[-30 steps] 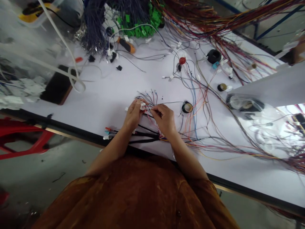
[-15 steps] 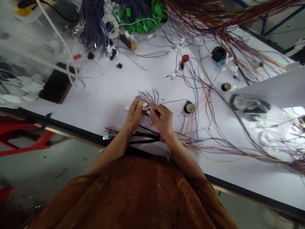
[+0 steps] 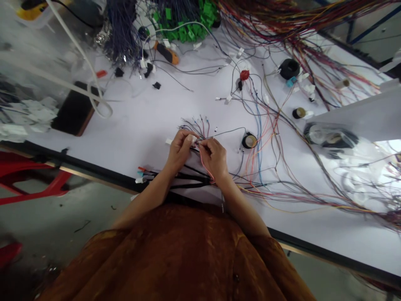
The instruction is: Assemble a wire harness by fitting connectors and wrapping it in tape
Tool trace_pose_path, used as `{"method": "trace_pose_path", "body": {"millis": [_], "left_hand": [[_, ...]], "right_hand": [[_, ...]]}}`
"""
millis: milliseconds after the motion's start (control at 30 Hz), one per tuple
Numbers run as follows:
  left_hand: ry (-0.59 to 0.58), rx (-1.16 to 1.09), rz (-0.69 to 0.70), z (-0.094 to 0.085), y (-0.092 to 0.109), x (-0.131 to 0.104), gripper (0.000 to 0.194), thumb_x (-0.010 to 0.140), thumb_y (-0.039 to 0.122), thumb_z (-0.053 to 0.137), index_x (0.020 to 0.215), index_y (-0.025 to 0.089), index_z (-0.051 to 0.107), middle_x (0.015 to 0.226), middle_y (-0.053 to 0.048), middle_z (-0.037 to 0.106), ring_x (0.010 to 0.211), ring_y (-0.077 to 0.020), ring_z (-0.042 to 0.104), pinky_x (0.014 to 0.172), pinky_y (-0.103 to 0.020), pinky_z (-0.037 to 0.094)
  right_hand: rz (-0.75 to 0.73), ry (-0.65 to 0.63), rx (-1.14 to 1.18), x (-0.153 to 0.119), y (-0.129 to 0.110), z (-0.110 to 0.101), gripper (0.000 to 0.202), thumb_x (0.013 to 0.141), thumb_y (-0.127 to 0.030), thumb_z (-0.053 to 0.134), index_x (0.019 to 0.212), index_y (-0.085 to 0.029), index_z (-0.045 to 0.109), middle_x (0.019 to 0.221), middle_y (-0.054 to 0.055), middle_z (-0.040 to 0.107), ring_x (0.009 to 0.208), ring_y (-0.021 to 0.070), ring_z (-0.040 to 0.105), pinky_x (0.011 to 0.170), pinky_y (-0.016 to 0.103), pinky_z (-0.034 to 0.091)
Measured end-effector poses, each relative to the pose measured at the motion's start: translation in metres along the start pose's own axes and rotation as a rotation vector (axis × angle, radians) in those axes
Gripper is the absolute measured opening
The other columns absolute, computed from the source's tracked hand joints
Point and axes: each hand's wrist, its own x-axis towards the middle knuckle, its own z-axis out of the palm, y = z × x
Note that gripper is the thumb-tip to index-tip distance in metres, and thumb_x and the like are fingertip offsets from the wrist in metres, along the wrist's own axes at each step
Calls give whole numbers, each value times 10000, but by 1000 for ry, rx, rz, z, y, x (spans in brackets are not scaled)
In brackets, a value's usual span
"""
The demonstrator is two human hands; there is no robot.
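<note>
Between thumb and fingers, my left hand (image 3: 179,151) grips a small white connector housing (image 3: 192,139). My right hand (image 3: 214,155) pinches a thin wire (image 3: 201,145) close against the connector; its tip is hidden by the fingers. A pinkish-red wire (image 3: 203,164) loops down from the connector toward the harness. Beyond the hands, several loose wire ends with crimped terminals (image 3: 200,121) fan out on the table. Black sleeved harness branches (image 3: 191,180) run below the hands, ending at the left in small orange, blue and white connectors (image 3: 140,175).
A tape roll (image 3: 249,140) sits right of my right hand. Long coloured wires (image 3: 300,194) trail across the white table (image 3: 134,121). Farther back lie an orange-and-black tool handle (image 3: 167,53), a red connector (image 3: 244,75) and bundles with green connectors (image 3: 191,31). A dark box (image 3: 74,109) stands left.
Both hands have come slightly closer together at the connector, and the left has turned a little. The pinkish-red wire now bows further right beside the right hand.
</note>
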Motion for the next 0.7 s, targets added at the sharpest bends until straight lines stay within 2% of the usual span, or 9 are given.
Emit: {"method": "trace_pose_path", "body": {"millis": [133,267,367,467,567,700], "left_hand": [[-12,-3,-1,0,-1,1,119,883,288,657,846,185,703,877,-39,649,829,-157,561,823,-255,434],[-16,6,16,-1,-3,1,221,902,410,618,900,206,703,881,-31,648,704,-142,509,702,-256,419],[-66,-3,-16,-4,-4,0,335,899,504,586,886,196,716,816,-31,629,664,-141,488,665,-259,408],[-81,-76,-91,-6,-6,0,326,849,499,660,822,179,710,722,-16,581,634,-133,480,639,-252,400],[-95,-157,-157,-6,-8,1,247,801,425,740,816,182,699,669,12,538,590,-110,455,610,-236,394],[-75,-179,-184,-6,-10,4,225,807,398,740,793,178,692,647,17,519,554,-92,426,562,-223,378]], "right_hand": [[-71,-15,-53,-1,-1,-3,186,963,-259,462,801,-214,544,780,33,578,750,163,529,716,276,422],[-137,-5,-257,0,-11,-15,232,975,-353,487,812,-204,555,842,70,607,828,193,528,764,303,403],[-233,-236,-313,4,-16,-22,365,993,-406,457,695,-209,529,731,39,589,729,162,514,683,282,358],[-280,-422,-323,9,-16,-22,420,1000,-420,441,655,-200,535,675,18,575,667,137,499,620,274,308],[-293,-440,-321,11,-16,-21,410,991,-413,455,657,-194,548,690,18,585,670,135,499,606,275,292],[-298,-489,-277,9,-17,-20,404,974,-381,476,616,-195,499,641,2,543,642,127,465,600,277,292]]}}
